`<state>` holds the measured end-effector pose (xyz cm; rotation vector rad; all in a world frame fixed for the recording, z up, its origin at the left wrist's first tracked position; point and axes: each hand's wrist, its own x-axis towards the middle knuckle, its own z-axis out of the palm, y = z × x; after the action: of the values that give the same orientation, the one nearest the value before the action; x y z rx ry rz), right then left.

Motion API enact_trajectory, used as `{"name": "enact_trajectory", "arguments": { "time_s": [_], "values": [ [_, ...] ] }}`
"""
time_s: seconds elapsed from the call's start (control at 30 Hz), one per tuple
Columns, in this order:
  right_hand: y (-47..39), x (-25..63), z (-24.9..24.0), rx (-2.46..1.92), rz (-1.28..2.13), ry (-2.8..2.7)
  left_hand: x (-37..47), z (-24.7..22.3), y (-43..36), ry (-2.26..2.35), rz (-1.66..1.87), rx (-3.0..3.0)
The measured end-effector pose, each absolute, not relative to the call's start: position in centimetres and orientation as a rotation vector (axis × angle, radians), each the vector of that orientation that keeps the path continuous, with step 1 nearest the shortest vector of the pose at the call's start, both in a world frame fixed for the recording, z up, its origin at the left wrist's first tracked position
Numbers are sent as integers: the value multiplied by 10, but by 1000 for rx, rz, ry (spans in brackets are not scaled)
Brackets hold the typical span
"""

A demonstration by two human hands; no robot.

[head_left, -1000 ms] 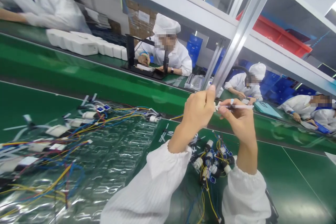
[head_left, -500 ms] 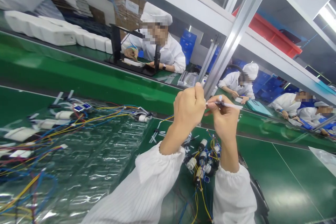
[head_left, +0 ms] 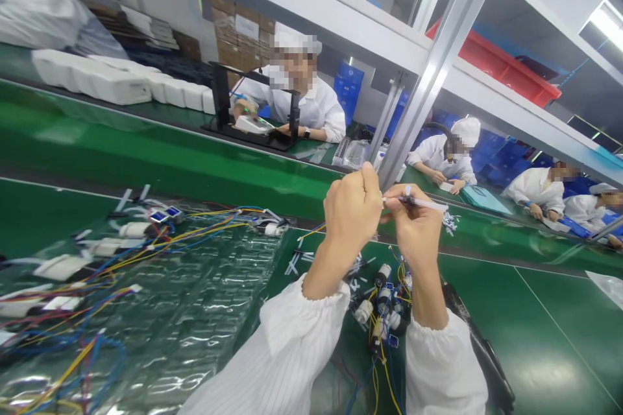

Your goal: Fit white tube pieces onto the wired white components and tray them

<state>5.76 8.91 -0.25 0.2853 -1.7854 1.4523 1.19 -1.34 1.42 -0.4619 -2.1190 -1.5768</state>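
My left hand (head_left: 351,211) is closed in a fist, raised over the bench, and its fingertips hide whatever is in them. A thin yellow wire (head_left: 311,231) shows beside its wrist. Close against it, my right hand (head_left: 413,227) pinches a thin white-and-black strip (head_left: 423,202) that points to the right. The fingertips of both hands nearly meet at the strip's left end. Below them lies a pile of small white-and-black cylindrical parts (head_left: 383,298) with coloured wires. Short white and black strips (head_left: 293,262) are scattered to its left.
Wired parts (head_left: 134,229) lie in a row on a clear plastic tray (head_left: 195,298) at left. A black object (head_left: 479,343) sits beside my right sleeve. Ahead are a green conveyor belt (head_left: 160,149), a metal post (head_left: 428,71) and co-workers in white (head_left: 318,107) across it.
The whole view has shifted slightly, so the bench and parts appear lower and further right. Both hands keep the same pose at the strip. The co-worker's hand opposite has moved over a white device.
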Motion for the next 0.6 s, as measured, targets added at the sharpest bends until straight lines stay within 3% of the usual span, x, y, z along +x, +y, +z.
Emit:
{"name": "enact_trajectory", "arguments": {
  "time_s": [0.5,0.6],
  "values": [
    [95,58,-2,225,1242,-1928,14,13,-12,-2259,-1281,-401],
    [108,61,-1,193,1325,-2007,14,11,-6,-2272,-1296,-495]
  ]
}}
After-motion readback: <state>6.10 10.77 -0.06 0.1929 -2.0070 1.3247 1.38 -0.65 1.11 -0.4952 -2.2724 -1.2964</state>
